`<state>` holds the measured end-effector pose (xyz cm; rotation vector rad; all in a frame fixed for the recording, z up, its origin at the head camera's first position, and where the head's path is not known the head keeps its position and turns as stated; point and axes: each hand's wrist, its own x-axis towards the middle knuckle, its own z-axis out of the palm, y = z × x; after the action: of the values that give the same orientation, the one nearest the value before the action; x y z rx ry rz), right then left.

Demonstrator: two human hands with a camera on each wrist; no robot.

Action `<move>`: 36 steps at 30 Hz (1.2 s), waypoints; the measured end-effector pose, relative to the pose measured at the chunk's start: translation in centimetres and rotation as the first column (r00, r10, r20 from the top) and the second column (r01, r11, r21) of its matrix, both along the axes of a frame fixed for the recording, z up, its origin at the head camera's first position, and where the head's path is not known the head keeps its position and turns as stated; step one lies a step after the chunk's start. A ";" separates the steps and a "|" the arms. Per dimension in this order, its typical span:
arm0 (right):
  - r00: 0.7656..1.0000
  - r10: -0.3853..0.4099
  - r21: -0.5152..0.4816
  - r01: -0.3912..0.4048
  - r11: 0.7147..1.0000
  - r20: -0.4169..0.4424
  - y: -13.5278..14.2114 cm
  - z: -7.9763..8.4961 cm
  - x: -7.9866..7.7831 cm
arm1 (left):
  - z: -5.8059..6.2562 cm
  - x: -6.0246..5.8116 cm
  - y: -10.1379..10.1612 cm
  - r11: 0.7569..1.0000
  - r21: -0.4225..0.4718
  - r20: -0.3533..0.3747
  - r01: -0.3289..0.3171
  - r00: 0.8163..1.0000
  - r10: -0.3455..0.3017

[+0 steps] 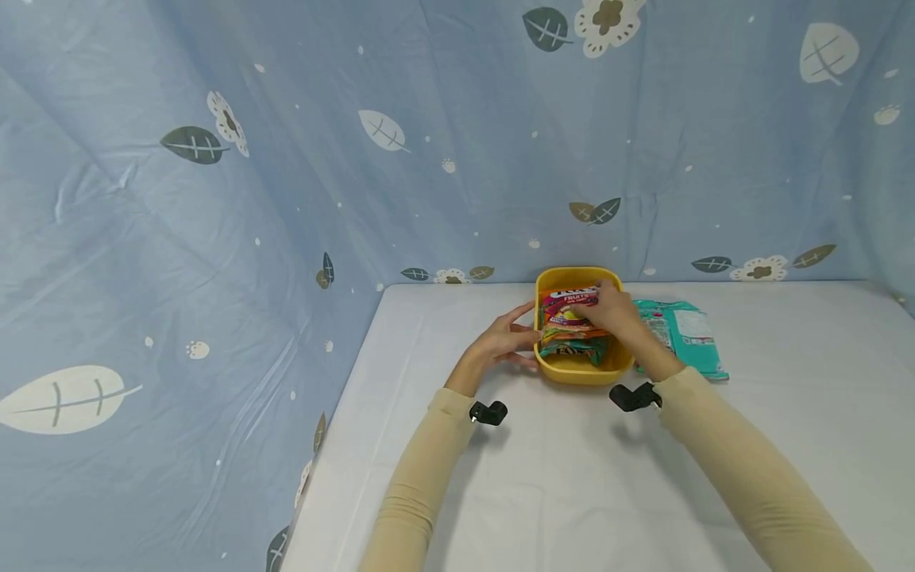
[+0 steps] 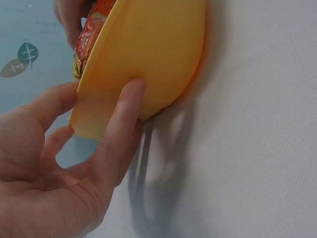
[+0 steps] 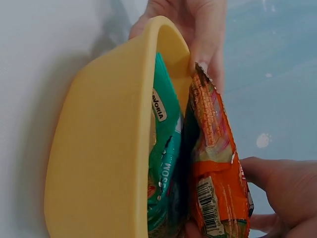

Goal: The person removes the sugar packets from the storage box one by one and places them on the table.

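Note:
A yellow plastic basket (image 1: 584,378) stands on the white table. My left hand (image 1: 504,342) lies against the basket's left side, its fingers spread and touching the outer wall and rim. With my right hand (image 1: 610,310) I hold a red and orange candy packet (image 3: 218,163) over the basket opening, fingers and thumb on either side of it. Inside the basket is a green packet (image 3: 166,148) labelled "SAVORIA", partly hidden by the basket wall. The red packet's front (image 1: 569,300) reads "FRUITS" in the head view.
A teal packet (image 1: 693,342) lies flat on the table just right of the basket, partly behind my right forearm. The white tablecloth (image 1: 543,492) reaches a blue patterned curtain (image 1: 486,199) at the back and left.

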<state>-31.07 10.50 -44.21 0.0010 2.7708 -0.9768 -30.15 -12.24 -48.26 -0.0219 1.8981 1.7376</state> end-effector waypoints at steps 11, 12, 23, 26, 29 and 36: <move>0.999 -0.018 -0.096 0.015 0.995 -0.033 0.6 -0.1 0.2 | 0.1 0.0 0.0 1.000 0.003 0.003 -0.010 1.000 0.010; 0.999 -0.022 -0.115 0.018 0.993 -0.035 0.7 -0.2 0.1 | 0.1 0.0 0.1 1.000 0.000 0.003 -0.014 1.000 0.014; 1.000 0.000 -0.242 0.006 0.970 0.025 1.3 -0.8 -0.3 | 0.1 0.0 0.1 1.000 -0.016 0.007 -0.013 1.000 0.013; 0.999 0.023 -0.292 -0.010 0.956 0.039 1.5 -0.8 -0.2 | 0.1 0.1 0.1 1.000 -0.013 0.005 -0.016 1.000 0.016; 0.998 0.046 -0.319 -0.031 0.947 0.042 1.7 -0.8 -0.2 | 0.2 0.2 0.1 1.000 -0.011 0.006 -0.018 1.000 0.018; 0.999 0.038 -0.376 -0.022 0.926 0.034 2.2 -1.1 -0.2 | 0.2 0.2 0.2 1.000 -0.017 0.007 -0.020 1.000 0.021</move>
<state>-31.27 12.71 -45.30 -0.0778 2.4933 -1.4656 -29.92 -12.00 -48.03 -0.0538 1.9137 1.7330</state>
